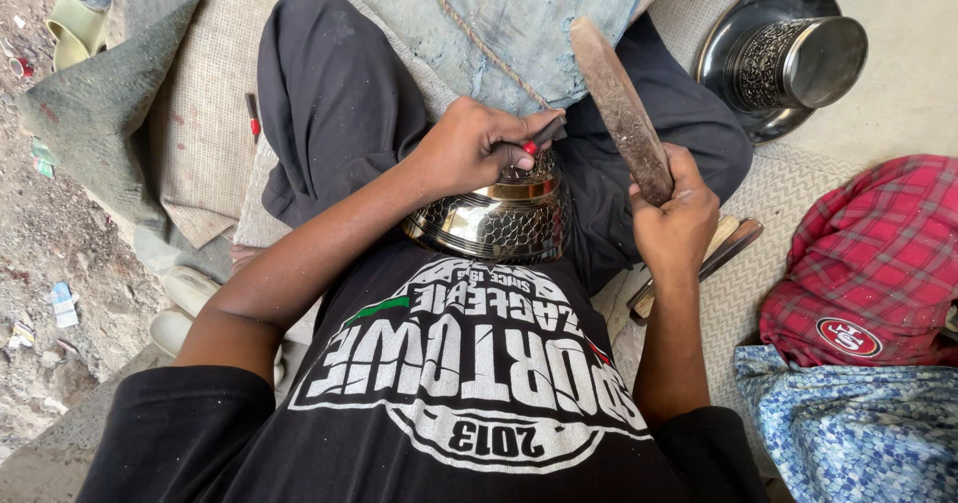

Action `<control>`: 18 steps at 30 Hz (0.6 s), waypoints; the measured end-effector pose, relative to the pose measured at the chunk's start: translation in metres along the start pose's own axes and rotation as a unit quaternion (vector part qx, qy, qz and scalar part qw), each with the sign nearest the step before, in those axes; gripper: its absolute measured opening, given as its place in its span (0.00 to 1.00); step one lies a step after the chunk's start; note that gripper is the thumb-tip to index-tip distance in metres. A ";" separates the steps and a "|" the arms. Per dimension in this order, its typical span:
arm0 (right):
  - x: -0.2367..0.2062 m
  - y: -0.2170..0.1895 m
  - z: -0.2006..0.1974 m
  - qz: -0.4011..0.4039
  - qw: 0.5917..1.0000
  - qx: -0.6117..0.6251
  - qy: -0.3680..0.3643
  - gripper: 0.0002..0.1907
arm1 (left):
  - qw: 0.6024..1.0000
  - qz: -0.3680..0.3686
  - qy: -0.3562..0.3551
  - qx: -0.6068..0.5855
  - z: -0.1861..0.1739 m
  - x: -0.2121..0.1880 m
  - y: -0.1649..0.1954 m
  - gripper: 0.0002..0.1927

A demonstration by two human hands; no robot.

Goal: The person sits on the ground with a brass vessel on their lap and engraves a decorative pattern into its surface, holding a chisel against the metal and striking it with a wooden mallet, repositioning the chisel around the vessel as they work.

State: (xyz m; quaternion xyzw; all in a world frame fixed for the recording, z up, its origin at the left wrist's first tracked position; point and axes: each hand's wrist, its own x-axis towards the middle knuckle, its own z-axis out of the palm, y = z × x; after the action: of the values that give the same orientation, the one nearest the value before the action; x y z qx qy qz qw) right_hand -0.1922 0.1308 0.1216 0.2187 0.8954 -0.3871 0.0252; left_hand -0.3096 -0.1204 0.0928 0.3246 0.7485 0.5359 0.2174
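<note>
A shiny engraved metal vessel [499,219] rests in my lap against my black shirt, its patterned body towards me. My left hand [479,144] lies on top of it, fingers closed around a small dark chisel-like tool [547,132] held against the metal. My right hand [677,216] grips the lower end of a long, worn wooden stick [621,109], raised at a slant above and to the right of the vessel. The tool's tip is hidden by my fingers.
A second engraved metal vessel [793,62] lies on a round metal plate [720,39] at the upper right. Red checked cloth [868,253] and blue patterned cloth [858,423] lie at right. A woven mat [210,84], flat wooden pieces [733,239], sandals [75,24] and dirt ground surround me.
</note>
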 end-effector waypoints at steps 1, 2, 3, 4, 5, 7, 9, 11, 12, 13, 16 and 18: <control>0.003 -0.001 0.000 -0.002 1.000 -0.029 0.000 0.22 | 1.000 -0.005 -0.005 0.006 0.000 0.001 -0.001 0.29; 0.006 -0.002 0.001 -0.029 0.999 -0.010 0.012 0.23 | 1.000 -0.010 -0.010 0.013 0.000 0.001 -0.001 0.29; 0.009 -0.003 0.002 -0.054 0.998 0.008 0.025 0.24 | 1.000 0.000 -0.003 0.014 0.000 0.001 -0.002 0.29; 0.011 -0.004 0.003 -0.079 0.996 0.027 0.036 0.25 | 1.000 0.011 0.003 0.016 0.001 0.000 -0.002 0.29; 0.013 -0.005 0.005 -0.052 0.988 0.144 0.026 0.26 | 1.000 0.020 0.010 0.018 0.001 -0.001 -0.003 0.29; 0.015 -0.005 0.006 0.006 0.929 0.369 0.003 0.28 | 1.000 -0.001 0.007 0.012 0.004 -0.002 -0.004 0.27; 0.016 -0.002 0.001 -0.070 0.997 0.016 -0.038 0.25 | 1.000 -0.013 0.000 0.015 0.004 -0.001 -0.006 0.27; 0.018 0.001 -0.002 -0.108 0.980 -0.161 -0.039 0.24 | 0.999 -0.019 -0.011 0.029 0.004 0.000 -0.007 0.28; 0.020 0.003 -0.003 -0.108 0.981 -0.157 -0.022 0.25 | 1.000 -0.006 0.004 0.017 0.004 0.000 -0.007 0.28; 0.022 0.004 -0.002 -0.109 0.982 -0.154 -0.003 0.26 | 1.000 0.007 0.019 0.005 0.003 0.000 -0.007 0.28; 0.031 0.008 0.013 0.013 0.968 0.250 -0.013 0.27 | 0.999 0.009 0.038 0.030 0.002 0.001 -0.003 0.29; 0.033 0.009 0.022 -0.018 0.952 0.306 -0.009 0.29 | 0.999 -0.016 0.032 0.041 0.002 0.000 -0.001 0.29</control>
State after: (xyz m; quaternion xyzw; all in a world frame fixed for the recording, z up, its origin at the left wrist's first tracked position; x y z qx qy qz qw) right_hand -0.2210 0.1333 0.0928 0.1960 0.7377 -0.6447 -0.0424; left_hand -0.3084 -0.1192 0.0912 0.3043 0.7816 0.5110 0.1884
